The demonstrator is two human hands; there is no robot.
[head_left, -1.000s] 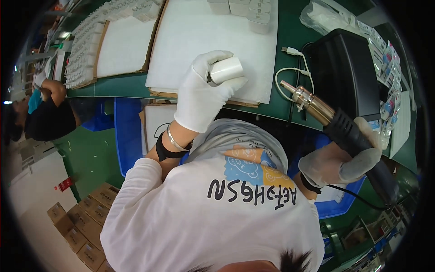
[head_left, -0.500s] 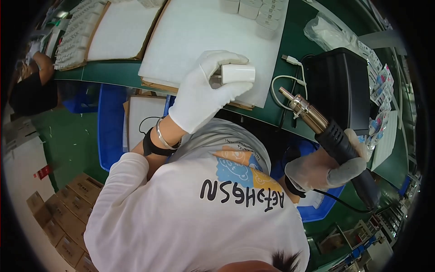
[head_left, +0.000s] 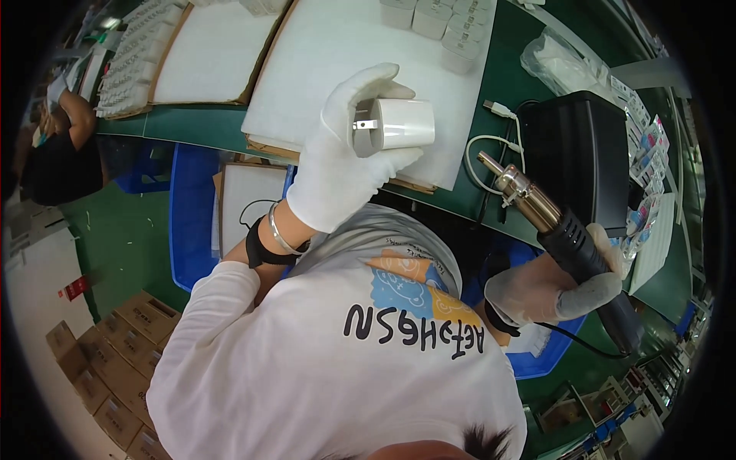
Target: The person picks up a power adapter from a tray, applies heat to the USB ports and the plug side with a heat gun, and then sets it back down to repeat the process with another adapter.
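A white two-pin charger (head_left: 406,123) is held by the curled fingers of the white-gloved left hand (head_left: 333,157) above a white sheet (head_left: 307,69) on the green desk (head_left: 180,123), its metal prongs (head_left: 366,124) turned toward the palm. A hot-air gun (head_left: 537,208) is gripped around its black handle (head_left: 576,245) by the gloved right hand (head_left: 567,290), its nozzle (head_left: 491,163) angled toward the charger, not touching. A white USB cable (head_left: 472,157) is looped beside a black box (head_left: 579,153).

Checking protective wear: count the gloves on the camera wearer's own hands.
2: one on the left hand, which holds the white plug adapter; one on the right hand, which grips the black-handled heat gun. Both are in view.
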